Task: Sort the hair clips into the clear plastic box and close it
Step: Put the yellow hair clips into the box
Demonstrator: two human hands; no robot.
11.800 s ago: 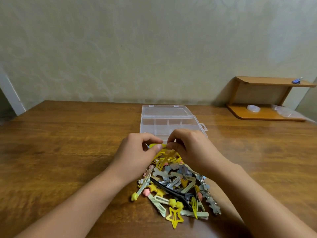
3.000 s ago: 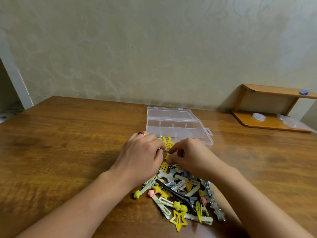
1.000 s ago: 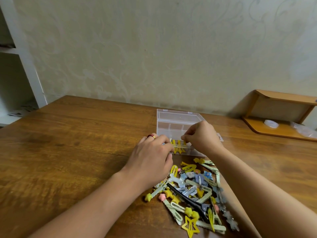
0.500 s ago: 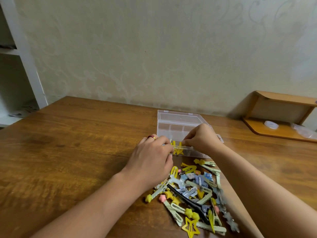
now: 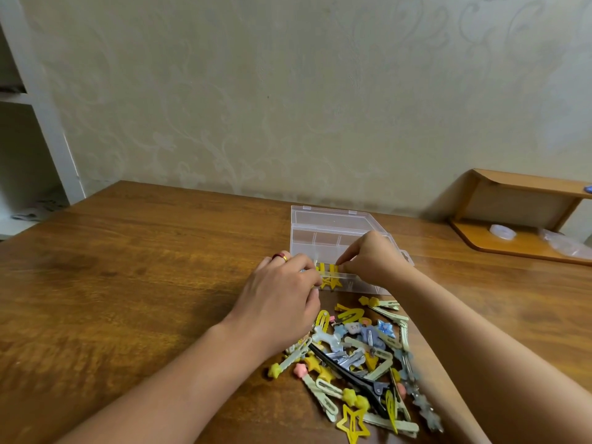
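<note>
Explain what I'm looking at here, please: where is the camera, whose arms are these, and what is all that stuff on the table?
No machine here: a person wears a camera on the head, looking forward and down, so the two bare arms are their own. On the brown wooden table lies a clear plastic compartment box with its lid open, and nearer the person a heap of mixed hair clips, mostly yellow, pale green, blue and black. A few yellow hair clips already sit in the box's front compartment. Both hands work at that spot: the left hand, wearing a ring, and the right hand pinch at the yellow clips with curled fingers. Against the wall on the right stands a small wooden shelf.
</note>
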